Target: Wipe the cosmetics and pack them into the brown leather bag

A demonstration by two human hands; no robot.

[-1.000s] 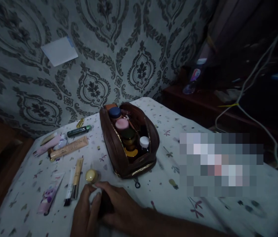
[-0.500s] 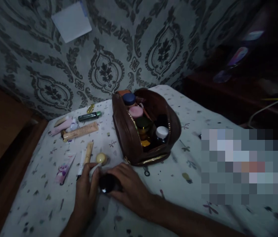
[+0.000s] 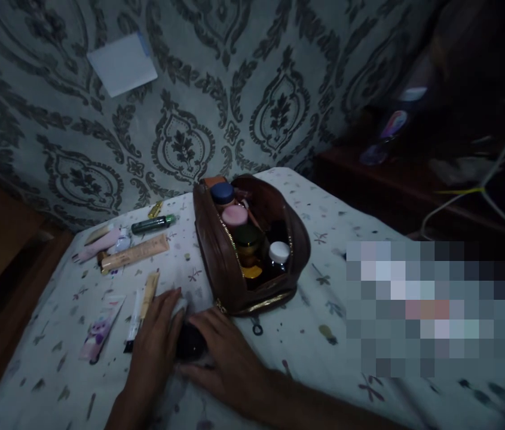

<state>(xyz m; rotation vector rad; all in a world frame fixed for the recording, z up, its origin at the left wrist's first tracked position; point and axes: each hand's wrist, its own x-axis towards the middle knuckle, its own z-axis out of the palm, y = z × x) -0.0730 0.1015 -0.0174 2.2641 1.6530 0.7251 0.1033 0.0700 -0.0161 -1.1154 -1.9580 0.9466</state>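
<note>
The right hand (image 3: 229,363), thumb and fingers moderately parted, loosely holds a dark round container (image 3: 190,341). The left hand (image 3: 154,334), fingers slightly bent, partly covers a white item (image 3: 181,306); its grip cannot be told. From the container, the open brown bag (image 3: 214,251) sits at one o'clock, a pink tube (image 3: 101,329) at nine; patterned sheet (image 3: 299,382) extends toward four.
</note>
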